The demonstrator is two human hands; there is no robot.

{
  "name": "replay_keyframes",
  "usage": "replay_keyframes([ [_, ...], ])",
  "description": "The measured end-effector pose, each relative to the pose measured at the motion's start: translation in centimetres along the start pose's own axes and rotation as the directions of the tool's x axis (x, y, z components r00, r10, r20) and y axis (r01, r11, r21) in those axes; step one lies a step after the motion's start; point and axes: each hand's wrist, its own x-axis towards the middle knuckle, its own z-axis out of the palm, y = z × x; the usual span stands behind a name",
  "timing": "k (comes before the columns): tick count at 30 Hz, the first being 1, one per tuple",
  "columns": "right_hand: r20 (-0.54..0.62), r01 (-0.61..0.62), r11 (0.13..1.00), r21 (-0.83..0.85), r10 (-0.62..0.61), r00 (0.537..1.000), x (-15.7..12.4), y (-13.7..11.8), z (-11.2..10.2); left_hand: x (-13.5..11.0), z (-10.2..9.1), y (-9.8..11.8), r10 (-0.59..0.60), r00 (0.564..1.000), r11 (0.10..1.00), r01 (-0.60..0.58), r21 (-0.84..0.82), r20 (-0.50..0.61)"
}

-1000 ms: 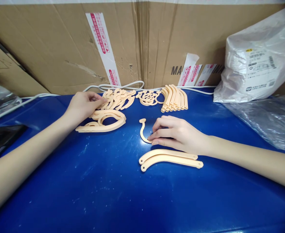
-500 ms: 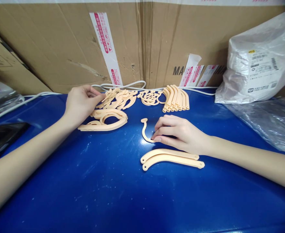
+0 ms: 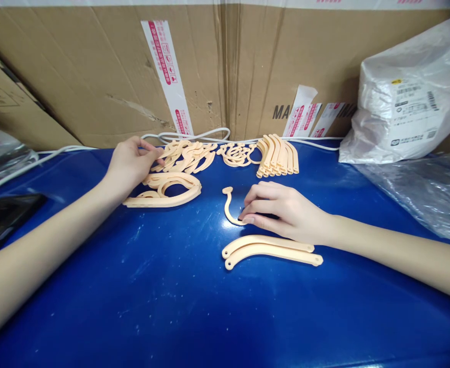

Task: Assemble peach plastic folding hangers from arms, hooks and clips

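My left hand (image 3: 135, 161) reaches to the left edge of a pile of curved beige plastic pieces (image 3: 194, 153), thumb and fingers closed at one of them. Just in front of this hand lie assembled beige folding hangers (image 3: 182, 197), partly stacked. My right hand (image 3: 276, 207) rests on the table and pinches the tail of a thin beige hanger hook (image 3: 228, 207), whose flat round end points away from me. Below it, two long curved beige hanger arms (image 3: 273, 250) lie side by side, with small holes at their ends.
At the back are a heap of hooks (image 3: 235, 155) and a row of hanger arms (image 3: 280, 156). A white cable (image 3: 194, 137) runs along the cardboard box (image 3: 105, 66). A plastic-wrapped package (image 3: 404, 97) stands right; a dark phone-like object (image 3: 10, 217) lies left on the blue table (image 3: 151, 306).
My left hand has shifted slightly left, its fingertips drawing back along the pile's edge. My right hand, the hook and the two arms in front have stayed in place.
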Motion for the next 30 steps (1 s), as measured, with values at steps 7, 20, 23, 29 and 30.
replay_keyframes([
  [7, 0.004, -0.001, 1.0, -0.027, 0.002, 1.0, -0.1, 0.1, 0.1, -0.1, -0.2, 0.7, -0.026, 0.995, 0.983, 0.008, -0.182, -0.097],
  [20, -0.306, -0.36, 0.784, 0.506, 0.554, 0.774, 0.4, 0.8, -2.6, -8.0, 0.7, 5.1, 0.117, 0.871, 0.92, 0.086, -0.382, 0.477],
  [23, -0.294, -0.411, 0.746, 0.524, 0.611, 0.735, -1.0, 0.4, -3.0, -9.4, 1.3, 5.1, 0.126, 0.827, 0.949, 0.062, -0.311, 0.549],
  [29, -0.256, -0.465, 0.884, 0.043, 0.46, 0.85, -3.4, -0.8, -3.3, -10.8, 2.4, 5.2, 0.154, 0.736, 0.946, 0.083, -0.314, 0.659],
  [30, -0.259, -0.447, 0.894, -0.018, 0.428, 0.866, -3.5, -0.9, -3.5, -10.9, 2.6, 5.2, 0.166, 0.732, 0.942, 0.079, -0.326, 0.66],
])
